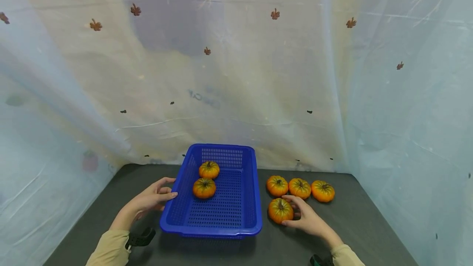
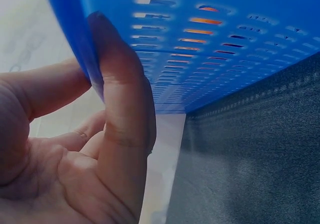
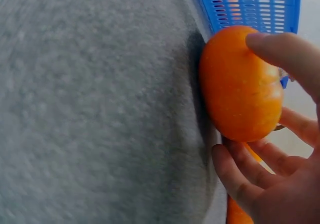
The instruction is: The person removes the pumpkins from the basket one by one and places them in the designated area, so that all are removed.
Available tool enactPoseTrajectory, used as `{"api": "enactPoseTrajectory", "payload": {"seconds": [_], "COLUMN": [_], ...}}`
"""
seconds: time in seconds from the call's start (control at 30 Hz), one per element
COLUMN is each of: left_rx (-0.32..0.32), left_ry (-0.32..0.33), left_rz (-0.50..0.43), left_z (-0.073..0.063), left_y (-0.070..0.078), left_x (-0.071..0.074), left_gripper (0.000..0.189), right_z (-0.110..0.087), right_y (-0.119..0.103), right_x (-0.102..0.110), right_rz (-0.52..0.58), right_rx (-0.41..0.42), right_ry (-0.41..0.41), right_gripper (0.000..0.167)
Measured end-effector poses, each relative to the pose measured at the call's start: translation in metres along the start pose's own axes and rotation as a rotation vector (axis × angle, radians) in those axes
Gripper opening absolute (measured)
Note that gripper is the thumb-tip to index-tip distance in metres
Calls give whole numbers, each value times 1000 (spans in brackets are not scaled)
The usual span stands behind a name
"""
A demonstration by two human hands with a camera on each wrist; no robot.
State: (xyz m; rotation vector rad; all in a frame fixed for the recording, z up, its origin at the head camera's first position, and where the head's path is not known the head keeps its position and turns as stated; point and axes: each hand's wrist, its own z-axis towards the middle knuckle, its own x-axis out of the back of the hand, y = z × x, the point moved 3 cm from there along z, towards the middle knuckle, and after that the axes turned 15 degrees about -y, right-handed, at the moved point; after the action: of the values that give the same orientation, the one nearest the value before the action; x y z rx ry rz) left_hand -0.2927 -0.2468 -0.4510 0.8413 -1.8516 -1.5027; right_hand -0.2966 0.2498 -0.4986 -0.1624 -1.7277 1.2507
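Note:
A blue perforated plastic basket [image 1: 233, 208] stands on the dark table, with two small orange pumpkins [image 1: 204, 188] inside toward its left. My left hand [image 1: 149, 197] pinches the basket's left rim; in the left wrist view the thumb and fingers [image 2: 122, 99] lie on either side of that rim. To the right of the basket, my right hand [image 1: 304, 216] grips a pumpkin [image 1: 279, 211] resting on the table. In the right wrist view the thumb lies on one side of this pumpkin [image 3: 240, 84] and the fingers curl at its other side.
Three more pumpkins, a left one [image 1: 277, 186], a middle one [image 1: 299, 188] and a right one [image 1: 323, 191], sit in a row behind the right hand. A pale plastic sheet [image 1: 236, 85] with leaf prints hangs behind the dark table [image 1: 369, 225] and along its sides.

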Motion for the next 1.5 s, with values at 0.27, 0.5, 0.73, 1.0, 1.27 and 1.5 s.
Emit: {"api": "enactPoseTrajectory", "payload": {"seconds": [0.27,0.5,0.73,1.0,1.27,1.5], "left_rx": [4,5,0,-13,-3,-11], "left_ry": [-4,-9,-8,5,4,5], "left_rz": [2,-5,-2,28,12,19], "left_z": [-1,0,0,0,-1,-1], "left_y": [-3,-4,-2,-1,-1,1], "left_x": [0,-2,-2,-1,-3,-2], "left_gripper": [68,68,66,67,68,65], "right_z": [-2,5,30,64,107,134], "right_y": [-10,-42,-104,-153,-142,-147], "right_x": [14,36,44,38,27,15], "right_rz": [29,0,-114,-123,-119,-113], "right_rx": [5,41,180,251,298,312], "right_ry": [-11,58,78,1,-74,-146], "right_gripper": [70,65,61,64,66,69]}}
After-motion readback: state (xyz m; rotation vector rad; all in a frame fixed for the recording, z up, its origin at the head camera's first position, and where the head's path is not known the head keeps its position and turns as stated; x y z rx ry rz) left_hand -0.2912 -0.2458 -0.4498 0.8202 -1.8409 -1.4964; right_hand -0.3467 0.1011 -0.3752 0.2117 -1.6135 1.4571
